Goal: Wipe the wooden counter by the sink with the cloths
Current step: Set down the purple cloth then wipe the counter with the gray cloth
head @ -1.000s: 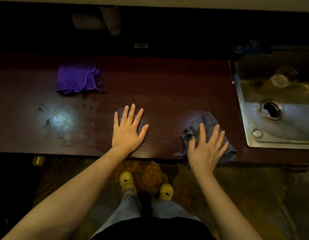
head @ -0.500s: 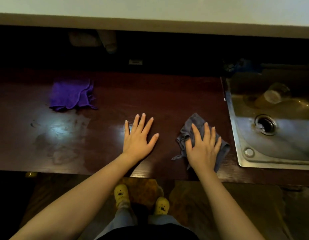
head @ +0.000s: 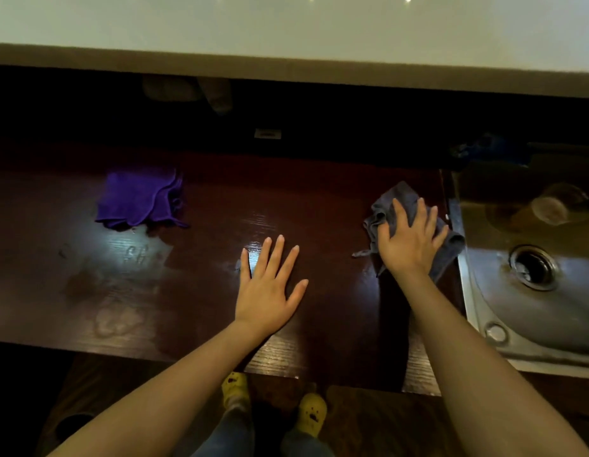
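Observation:
The dark wooden counter (head: 336, 199) runs across the view, with wet patches on its left half. My right hand (head: 408, 240) presses flat on a crumpled grey cloth (head: 398, 196) at the counter's right end, right beside the sink. My left hand (head: 268, 290) lies flat on the bare wood in the middle, fingers spread, holding nothing. A folded purple cloth (head: 138, 199) lies untouched at the back left.
A steel sink (head: 504, 308) with a drain (head: 532, 267) borders the counter on the right; a clear glass (head: 550, 209) lies inside it. A pale ledge (head: 286, 70) overhangs the dark back. My feet in yellow shoes (head: 235, 389) stand below the front edge.
My right hand has pushed the grey cloth away from the front edge toward the back right, next to the sink. The left hand stayed flat on the wood.

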A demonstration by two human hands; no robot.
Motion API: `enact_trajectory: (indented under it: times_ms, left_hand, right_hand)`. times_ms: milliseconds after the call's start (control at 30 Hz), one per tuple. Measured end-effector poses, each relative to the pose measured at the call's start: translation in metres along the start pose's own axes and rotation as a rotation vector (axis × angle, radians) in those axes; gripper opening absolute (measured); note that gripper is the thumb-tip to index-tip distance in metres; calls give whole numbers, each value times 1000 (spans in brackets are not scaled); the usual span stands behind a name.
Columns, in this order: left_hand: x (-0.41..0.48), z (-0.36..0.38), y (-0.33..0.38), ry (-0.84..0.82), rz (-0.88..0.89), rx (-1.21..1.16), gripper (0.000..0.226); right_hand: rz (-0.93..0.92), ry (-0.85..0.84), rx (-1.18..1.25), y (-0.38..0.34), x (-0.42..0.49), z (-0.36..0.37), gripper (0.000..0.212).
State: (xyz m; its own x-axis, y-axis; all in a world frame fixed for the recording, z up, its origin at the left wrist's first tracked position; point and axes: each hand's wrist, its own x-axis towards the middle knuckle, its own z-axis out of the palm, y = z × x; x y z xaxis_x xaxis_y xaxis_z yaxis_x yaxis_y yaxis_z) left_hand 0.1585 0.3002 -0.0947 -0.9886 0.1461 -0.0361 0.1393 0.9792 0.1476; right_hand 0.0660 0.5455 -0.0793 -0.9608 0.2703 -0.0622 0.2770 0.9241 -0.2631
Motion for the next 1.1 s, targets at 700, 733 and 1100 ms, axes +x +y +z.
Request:
enact_trajectory:
  times_ms: [700, 733, 1100]
  left_hand:
    - [-49, -33, -151, 1, -247, -44, 68]
    - [-49, -32, -152, 2, -244, -43, 69]
    - [-60, -33, -162, 20, -298, -53, 77]
  right_hand:
    - [-453, -9, 24, -203, -102, 70, 59]
    - [-474, -10, 28, -213, -104, 73, 59]
    - [-690, -114, 15, -303, -101, 99, 58]
